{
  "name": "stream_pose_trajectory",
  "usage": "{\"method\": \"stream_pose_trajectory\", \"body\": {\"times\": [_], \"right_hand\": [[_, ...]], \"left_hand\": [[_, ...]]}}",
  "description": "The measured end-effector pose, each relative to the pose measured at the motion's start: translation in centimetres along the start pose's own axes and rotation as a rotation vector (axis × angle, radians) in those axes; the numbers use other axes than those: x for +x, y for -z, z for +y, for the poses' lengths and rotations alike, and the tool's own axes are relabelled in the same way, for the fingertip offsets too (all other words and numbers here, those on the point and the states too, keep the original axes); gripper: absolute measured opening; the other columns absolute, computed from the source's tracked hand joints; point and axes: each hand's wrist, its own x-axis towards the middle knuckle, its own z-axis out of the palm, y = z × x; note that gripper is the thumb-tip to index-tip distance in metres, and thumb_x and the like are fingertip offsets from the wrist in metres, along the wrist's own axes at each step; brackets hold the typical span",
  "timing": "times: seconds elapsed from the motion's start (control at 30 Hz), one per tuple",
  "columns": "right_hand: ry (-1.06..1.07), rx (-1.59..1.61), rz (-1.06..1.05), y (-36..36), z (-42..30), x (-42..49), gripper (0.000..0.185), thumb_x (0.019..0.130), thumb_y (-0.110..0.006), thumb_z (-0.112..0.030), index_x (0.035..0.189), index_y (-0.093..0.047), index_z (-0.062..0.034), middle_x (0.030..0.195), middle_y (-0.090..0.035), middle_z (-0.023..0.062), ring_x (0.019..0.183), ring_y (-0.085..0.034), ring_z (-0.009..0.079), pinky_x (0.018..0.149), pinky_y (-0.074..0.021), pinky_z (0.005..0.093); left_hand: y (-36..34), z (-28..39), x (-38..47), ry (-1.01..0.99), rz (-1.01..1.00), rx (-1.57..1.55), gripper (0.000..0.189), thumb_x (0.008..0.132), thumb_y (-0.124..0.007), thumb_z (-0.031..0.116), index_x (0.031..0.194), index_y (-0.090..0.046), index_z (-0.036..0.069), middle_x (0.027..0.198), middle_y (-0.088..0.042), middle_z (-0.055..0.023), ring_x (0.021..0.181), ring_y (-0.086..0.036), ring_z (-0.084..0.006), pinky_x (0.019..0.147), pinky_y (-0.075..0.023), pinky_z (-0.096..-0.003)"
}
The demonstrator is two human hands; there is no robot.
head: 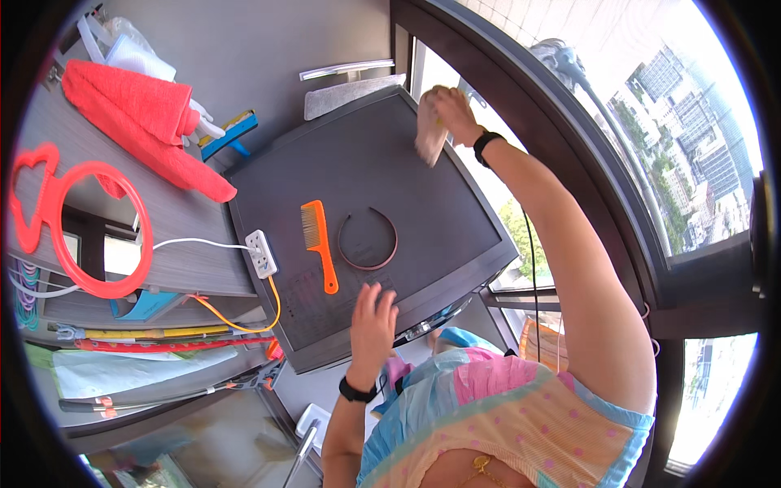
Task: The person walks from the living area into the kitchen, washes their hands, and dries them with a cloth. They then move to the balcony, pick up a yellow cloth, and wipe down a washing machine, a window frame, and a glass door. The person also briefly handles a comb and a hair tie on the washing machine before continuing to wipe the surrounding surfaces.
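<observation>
My right hand (456,113) grips a beige cloth (432,131) at the far right corner of the dark grey top of an appliance (341,165), possibly a washing machine. The cloth is blurred and hangs along the edge. Over the near part of that top, my left hand (373,323) has its fingers apart and holds nothing; whether it touches the surface I cannot tell. Just beyond its fingertips lies a thin dark headband (395,244), opening away from me. Left of the headband is an orange wide-tooth comb (326,262), handle towards me.
A white power strip (261,255) with an orange cord sits on the top's left edge. At left hang a red towel (146,131) and a red-framed mirror (146,244). A blue squeegee (230,135) stands beyond. Windows (659,158) line the right side; a dark cable (534,280) hangs there.
</observation>
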Motion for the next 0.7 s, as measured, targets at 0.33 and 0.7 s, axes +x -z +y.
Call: {"method": "stream_pose_trajectory", "body": {"times": [0.33,0.7], "right_hand": [[0.045,-0.605,-0.553,-8.0,4.6,-0.5,0.072,0.073,-0.069,-0.030,0.136,-0.040,-0.0111,0.142,-0.034,0.0063,0.137,-0.020,0.0207,0.110,-0.0194,0.0413],[0.297,-0.452,-1.048,-3.8,1.5,-17.8,0.018,0.075,-0.064,-0.028,0.089,-0.071,-0.0196,0.106,-0.061,-0.0021,0.113,-0.045,0.0201,0.099,-0.0295,0.0372]], "left_hand": [[-3.5,-2.3,-5.6,0.077,-0.130,-0.094,0.039,0.077,-0.069,0.017,0.112,-0.056,0.007,0.136,-0.036,-0.0221,0.129,-0.030,-0.0425,0.103,-0.0327,-0.0474],[-2.7,-3.9,-6.7,-0.091,-0.162,-0.153,0.045,0.073,-0.072,0.017,0.113,-0.054,0.006,0.141,-0.029,-0.0233,0.132,-0.024,-0.0433,0.106,-0.0280,-0.0471]]}}
